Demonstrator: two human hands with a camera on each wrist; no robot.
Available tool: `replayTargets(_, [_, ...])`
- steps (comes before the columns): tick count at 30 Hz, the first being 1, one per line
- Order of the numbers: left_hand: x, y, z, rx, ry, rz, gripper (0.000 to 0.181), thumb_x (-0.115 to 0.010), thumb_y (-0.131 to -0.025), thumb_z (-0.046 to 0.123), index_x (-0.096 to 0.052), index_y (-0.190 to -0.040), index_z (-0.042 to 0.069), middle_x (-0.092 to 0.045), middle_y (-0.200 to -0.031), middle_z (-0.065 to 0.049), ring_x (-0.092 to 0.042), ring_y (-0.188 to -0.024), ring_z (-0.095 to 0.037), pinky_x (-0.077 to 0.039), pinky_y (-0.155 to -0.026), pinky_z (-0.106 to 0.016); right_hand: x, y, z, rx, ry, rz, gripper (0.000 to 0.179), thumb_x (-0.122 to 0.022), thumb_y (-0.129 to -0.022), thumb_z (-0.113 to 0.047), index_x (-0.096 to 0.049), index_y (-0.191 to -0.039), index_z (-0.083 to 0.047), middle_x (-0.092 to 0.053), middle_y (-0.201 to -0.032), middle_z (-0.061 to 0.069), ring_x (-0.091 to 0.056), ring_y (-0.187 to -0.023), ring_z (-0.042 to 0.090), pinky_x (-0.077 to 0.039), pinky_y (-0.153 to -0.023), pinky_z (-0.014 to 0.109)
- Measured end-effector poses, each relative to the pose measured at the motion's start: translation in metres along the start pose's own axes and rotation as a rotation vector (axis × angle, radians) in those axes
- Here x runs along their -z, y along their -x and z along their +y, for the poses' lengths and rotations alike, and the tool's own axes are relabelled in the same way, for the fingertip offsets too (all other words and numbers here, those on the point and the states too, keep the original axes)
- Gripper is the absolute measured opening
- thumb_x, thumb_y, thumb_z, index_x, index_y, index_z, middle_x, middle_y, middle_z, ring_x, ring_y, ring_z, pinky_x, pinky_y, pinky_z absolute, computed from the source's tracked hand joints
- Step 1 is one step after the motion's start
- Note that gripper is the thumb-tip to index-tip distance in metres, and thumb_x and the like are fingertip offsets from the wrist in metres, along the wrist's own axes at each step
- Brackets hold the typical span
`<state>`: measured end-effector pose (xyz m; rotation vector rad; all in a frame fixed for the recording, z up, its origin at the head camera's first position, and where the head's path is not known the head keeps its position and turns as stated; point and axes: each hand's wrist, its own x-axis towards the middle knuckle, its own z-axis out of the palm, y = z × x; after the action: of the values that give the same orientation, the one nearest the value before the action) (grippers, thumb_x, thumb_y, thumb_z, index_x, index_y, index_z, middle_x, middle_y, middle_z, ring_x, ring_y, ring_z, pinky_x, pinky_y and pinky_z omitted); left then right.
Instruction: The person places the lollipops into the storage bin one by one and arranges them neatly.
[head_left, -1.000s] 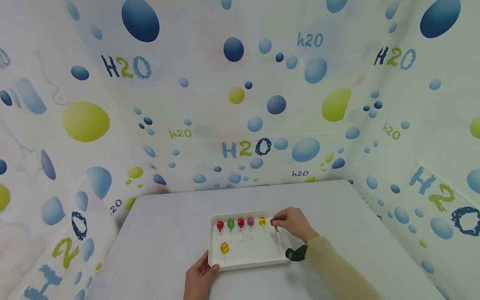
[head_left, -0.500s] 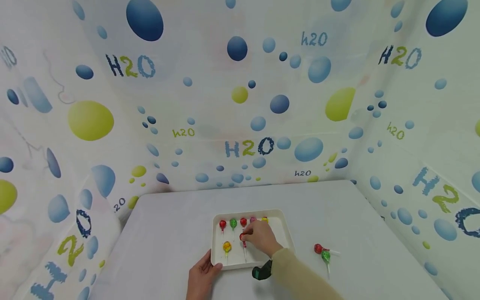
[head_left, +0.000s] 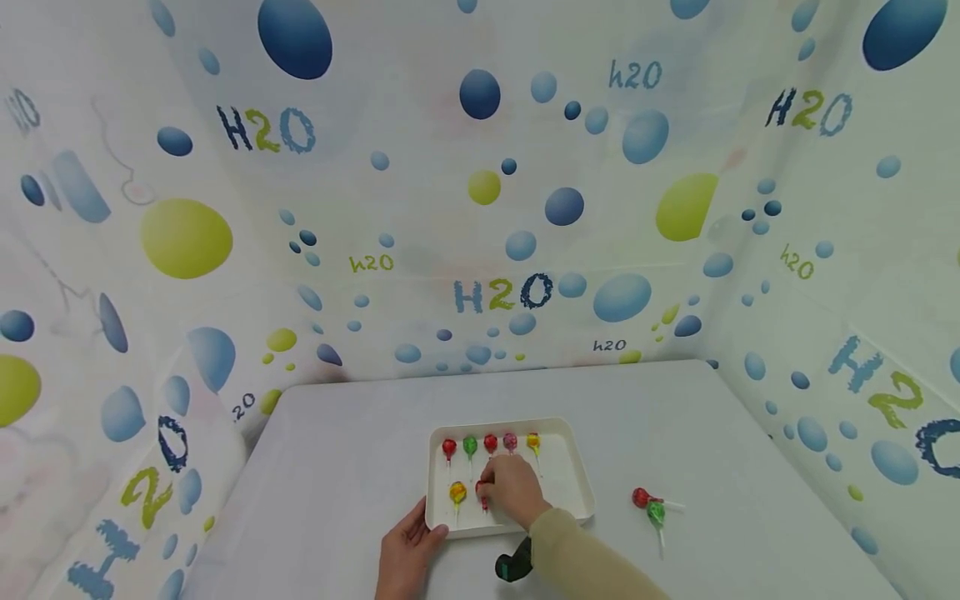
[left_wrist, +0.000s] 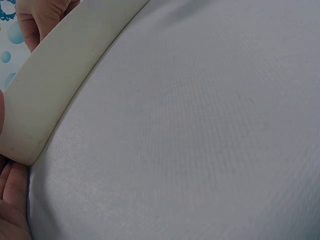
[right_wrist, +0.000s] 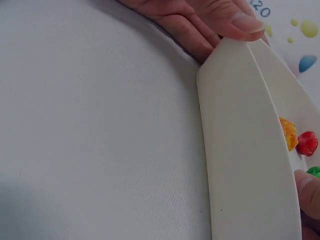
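In the head view, my left hand (head_left: 407,550) grips the near left corner of a white tray (head_left: 567,475). The right wrist view shows that hand's thumb over the rim (right_wrist: 245,27), with its fingers against the outer side. My right hand (head_left: 517,490) reaches into the tray and pinches a red lollipop (head_left: 482,502) by its head, close over the tray's floor. Just left of it lies an orange-yellow lollipop (head_left: 457,492). Along the tray's far side runs a row: red (head_left: 449,448), green (head_left: 470,446), red (head_left: 491,442), pink-purple (head_left: 510,442) and yellow (head_left: 533,441) lollipops.
Right of the tray, a red lollipop (head_left: 640,497) and a green lollipop (head_left: 656,512) lie on the white table (head_left: 352,450), their sticks crossing. Behind the table hangs a white backdrop (head_left: 420,200) printed with blue and green dots.
My right hand has carried the red lollipop from the right end of the far row leftward to the near row, beside the orange-yellow one. My left hand keeps its grip on the tray.
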<state>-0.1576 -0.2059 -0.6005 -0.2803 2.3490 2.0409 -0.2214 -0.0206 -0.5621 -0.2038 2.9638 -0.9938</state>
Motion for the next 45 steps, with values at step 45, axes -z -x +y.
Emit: replayTargets(45, [-0.001,-0.001,0.002,0.021,0.006,0.007,0.07,-0.079,-0.09,0.009,-0.045,-0.147,-0.012,-0.047,-0.149,-0.034,-0.049,-0.139,-0.046,-0.06,-0.096,-0.027,0.005,0.008,-0.007,-0.039,0.011,0.017,0.012,-0.085,-0.084,-0.019,-0.08,-0.089,-0.01,-0.072,-0.078,-0.001,-0.058,-0.071,0.013,-0.065,-0.082,0.036])
